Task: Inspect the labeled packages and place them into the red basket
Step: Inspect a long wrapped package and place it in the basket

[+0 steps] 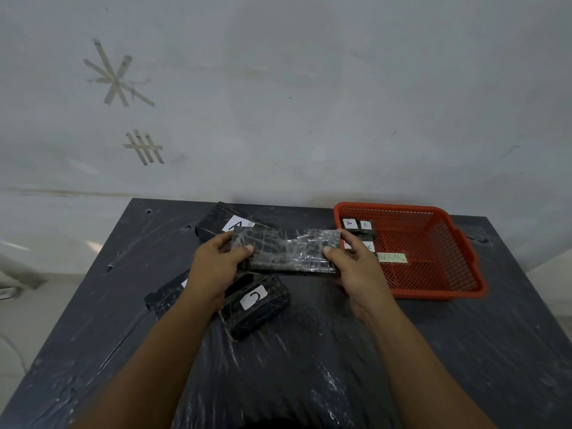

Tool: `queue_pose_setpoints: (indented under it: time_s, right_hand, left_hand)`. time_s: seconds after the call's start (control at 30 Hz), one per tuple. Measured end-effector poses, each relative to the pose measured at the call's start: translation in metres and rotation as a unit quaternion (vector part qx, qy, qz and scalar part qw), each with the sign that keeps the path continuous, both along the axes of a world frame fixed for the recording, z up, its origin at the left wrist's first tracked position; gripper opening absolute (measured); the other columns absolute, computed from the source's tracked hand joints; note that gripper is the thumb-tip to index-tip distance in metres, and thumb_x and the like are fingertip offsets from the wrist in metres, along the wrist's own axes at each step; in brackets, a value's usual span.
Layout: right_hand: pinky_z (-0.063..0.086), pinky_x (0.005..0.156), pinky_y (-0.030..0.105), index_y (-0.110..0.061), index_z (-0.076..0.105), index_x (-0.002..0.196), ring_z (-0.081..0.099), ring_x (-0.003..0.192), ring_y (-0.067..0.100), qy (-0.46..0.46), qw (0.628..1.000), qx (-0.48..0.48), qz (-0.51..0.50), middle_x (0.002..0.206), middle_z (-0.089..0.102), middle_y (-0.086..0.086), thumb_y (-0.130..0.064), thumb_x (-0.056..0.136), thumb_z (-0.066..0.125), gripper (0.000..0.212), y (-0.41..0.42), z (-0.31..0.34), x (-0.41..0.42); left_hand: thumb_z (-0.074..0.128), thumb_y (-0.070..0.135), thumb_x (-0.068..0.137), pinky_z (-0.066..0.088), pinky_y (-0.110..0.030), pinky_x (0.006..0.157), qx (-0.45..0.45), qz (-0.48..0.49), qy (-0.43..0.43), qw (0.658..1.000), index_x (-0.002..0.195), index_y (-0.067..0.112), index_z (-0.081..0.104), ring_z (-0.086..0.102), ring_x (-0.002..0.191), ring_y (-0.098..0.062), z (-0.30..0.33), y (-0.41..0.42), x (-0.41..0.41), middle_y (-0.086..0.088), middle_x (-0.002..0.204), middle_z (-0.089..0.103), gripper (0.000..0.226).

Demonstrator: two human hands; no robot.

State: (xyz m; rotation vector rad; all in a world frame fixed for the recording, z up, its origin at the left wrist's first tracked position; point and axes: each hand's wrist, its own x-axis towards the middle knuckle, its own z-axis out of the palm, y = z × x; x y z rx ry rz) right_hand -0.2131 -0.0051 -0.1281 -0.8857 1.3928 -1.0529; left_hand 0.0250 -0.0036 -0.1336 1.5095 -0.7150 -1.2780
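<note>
- Head view, surface and room: a dark table [309,366] wrapped in shiny, wrinkled black film stands against a pale grey wall [309,88]. Strips of tape on the wall form a star-like cluster [116,76] and, below it, a crossed grid [145,147]. Pale floor shows at both sides of the table.
- Writing: a package [223,222] at the table's far side carries a white label whose letter, partly hidden by the held package, looks like an A. A nearer package [258,305] bears a white label reading "C". A third dark package [168,294] lies to the left under the left forearm; only an edge of its label shows, unreadable.
- Held package [288,252]: a flat, dark rectangle wrapped in glossy film, lifted above the table, between the table's packages and the basket. The side facing the camera shows no label.
- Left hand [216,267]: grips the package's left end, thumb on top, fingers curled beneath.
- Right hand [356,267]: grips the right end likewise, thumb on the top face, fingers round the edge.
- Container: a red basket [448,292] of perforated plastic sits on the table's right side, just beside the right hand. Inside, at its far-left corner, lie small dark packages [359,229] with white labels; two read "A", another is partly hidden. A pale green strip [391,257] on the basket floor reads "ABNORMAL", its first letter partly hidden.
</note>
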Motion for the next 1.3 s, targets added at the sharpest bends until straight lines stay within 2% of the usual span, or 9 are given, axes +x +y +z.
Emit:
queue_pose_setpoints:
  time_s: [0.1,0.3,0.57,0.67,0.77,0.87,0.97,1.2,1.3]
  right_hand:
    - [0.054,0.105,0.05,-0.043,0.06,0.132,0.067,0.119,0.021,0.016,1.0,-0.012,-0.006,0.133,0.068,0.004,-0.048,0.06,0.082,0.076,0.002,-0.002,0.0]
    - [0.055,0.104,0.049,-0.018,0.054,0.146,0.068,0.118,0.025,0.032,0.999,-0.016,-0.006,0.129,0.07,0.011,-0.015,0.089,0.076,0.061,-0.001,-0.006,-0.004]
    - [0.052,0.109,0.045,-0.017,0.057,0.144,0.065,0.122,0.015,0.084,0.995,-0.038,0.035,0.132,0.069,-0.001,-0.016,0.095,0.071,0.051,0.004,-0.001,-0.006]
    - [0.049,0.112,0.044,-0.026,0.054,0.148,0.061,0.125,0.014,0.11,0.992,-0.048,0.037,0.136,0.066,-0.004,-0.027,0.096,0.071,0.055,0.006,0.0,-0.003]
    - [0.047,0.112,0.048,-0.037,0.048,0.151,0.058,0.129,0.016,0.102,0.994,-0.032,0.017,0.141,0.061,-0.003,-0.061,0.085,0.071,0.074,0.006,0.001,-0.002]
    - [0.052,0.107,0.049,-0.036,0.057,0.142,0.061,0.123,0.014,0.084,0.996,-0.033,-0.001,0.135,0.065,-0.006,-0.077,0.068,0.069,0.086,0.007,0.001,-0.002]
    - [0.055,0.103,0.048,-0.032,0.066,0.131,0.066,0.116,0.013,0.069,0.997,-0.04,-0.024,0.124,0.07,-0.005,-0.063,0.077,0.074,0.063,0.008,-0.001,-0.001]
    - [0.056,0.102,0.044,-0.029,0.071,0.121,0.067,0.112,0.015,0.069,0.993,-0.071,-0.057,0.116,0.072,-0.004,-0.034,0.089,0.078,0.032,0.011,-0.005,0.001]
    - [0.056,0.101,0.046,-0.034,0.072,0.113,0.068,0.11,0.017,0.069,0.992,-0.081,-0.066,0.114,0.072,-0.002,-0.033,0.089,0.079,0.025,0.012,-0.006,0.001]
  left_hand:
    - [0.079,0.007,0.083,0.062,-0.043,0.087,-0.01,-0.003,-0.015,1.0,0.138,0.009,0.058,0.076,0.095,-0.023,-0.002,0.0,0.0,-0.01,0.117,0.073,0.059]
    - [0.079,0.002,0.082,0.06,-0.041,0.09,-0.025,0.013,-0.028,0.999,0.137,0.007,0.057,0.075,0.098,-0.023,-0.003,0.003,-0.005,-0.01,0.117,0.074,0.059]
    - [0.071,-0.007,0.086,0.06,-0.022,0.075,-0.066,-0.024,-0.058,0.996,0.132,0.011,0.063,0.076,0.095,-0.013,0.003,0.007,-0.004,-0.001,0.111,0.077,0.05]
    - [0.074,-0.004,0.084,0.059,-0.021,0.081,-0.09,-0.022,-0.106,0.99,0.13,0.017,0.067,0.074,0.094,-0.006,0.005,0.009,-0.006,0.004,0.106,0.078,0.05]
    - [0.077,0.004,0.085,0.056,-0.012,0.072,-0.103,-0.012,-0.097,0.99,0.115,0.031,0.072,0.074,0.088,-0.002,0.007,0.01,-0.007,0.011,0.095,0.079,0.041]
    - [0.078,0.026,0.086,0.057,-0.027,0.086,-0.096,0.015,-0.07,0.993,0.124,0.028,0.068,0.073,0.098,-0.009,0.009,0.011,-0.009,0.008,0.105,0.077,0.039]
    - [0.076,0.037,0.088,0.059,-0.045,0.092,-0.082,0.03,-0.068,0.994,0.111,0.026,0.071,0.074,0.094,-0.011,0.009,0.009,-0.009,0.007,0.1,0.078,0.026]
    - [0.08,0.023,0.085,0.058,-0.054,0.093,-0.079,0.028,-0.084,0.993,0.103,0.024,0.068,0.075,0.095,-0.02,0.003,0.01,-0.009,0.0,0.1,0.079,0.021]
    - [0.083,0.038,0.075,0.058,-0.052,0.094,-0.08,0.022,-0.094,0.992,0.103,0.034,0.07,0.073,0.102,-0.019,0.003,0.01,-0.009,-0.002,0.106,0.078,0.032]
